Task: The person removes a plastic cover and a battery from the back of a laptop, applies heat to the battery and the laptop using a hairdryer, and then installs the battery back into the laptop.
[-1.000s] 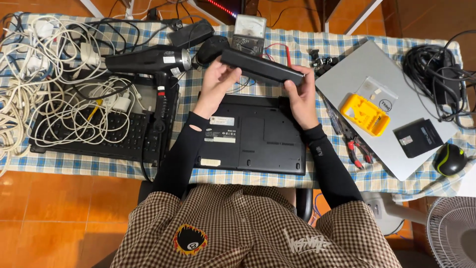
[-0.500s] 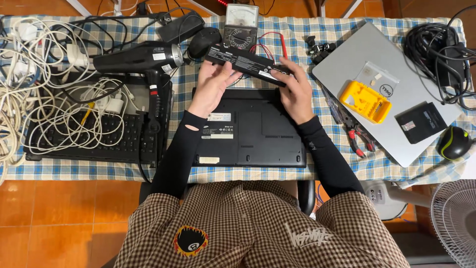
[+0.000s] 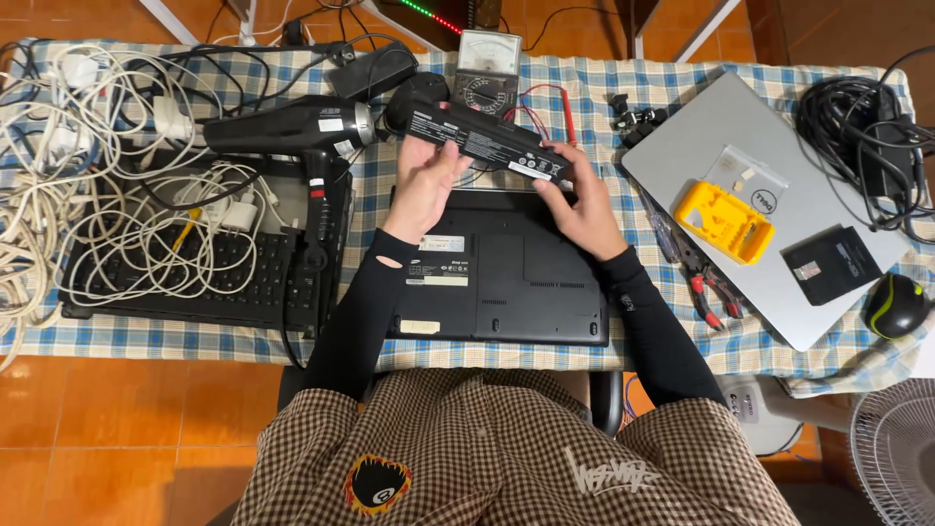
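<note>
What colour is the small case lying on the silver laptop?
Yellow case, on the closed silver laptop; head view.

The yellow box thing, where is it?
In the head view, the yellow box lies on the right side of the table, on top of the closed silver laptop, beside a small clear packet and left of a black case.

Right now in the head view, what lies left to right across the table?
White cable tangle → black hair dryer → laptop battery held in both hands → yellow screwdriver-bit case → black mouse.
</note>
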